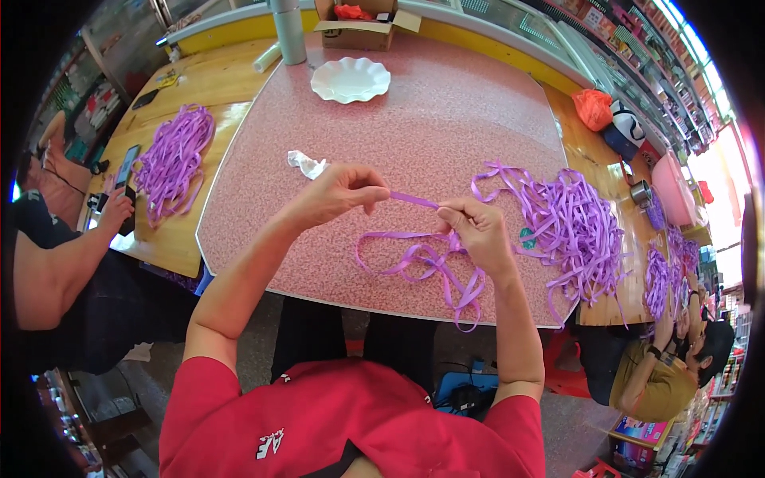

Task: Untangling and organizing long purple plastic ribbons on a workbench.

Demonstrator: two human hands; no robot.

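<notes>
A purple ribbon [413, 199] is stretched between my two hands above the pink speckled table [319, 231]. My left hand [344, 193] pinches one end between thumb and fingers. The other end of that stretch is pinched in my right hand [472, 229]. Below my right hand, more purple ribbon [422, 255] hangs and lies in loose loops, some of it over the table's near edge. To the right lies a large tangled pile of purple ribbons [578, 231]. Beside that pile sits a small green item [527, 237], too small to name.
A crumpled white tissue [306, 164] lies beyond my left hand. Farther back stand a white scalloped plate [351, 80], a pale green bottle [289, 36] and a cardboard box [356, 33]. Another ribbon pile [174, 163] is at left, near a person holding a phone [127, 166]. Someone [661, 370] sits at right.
</notes>
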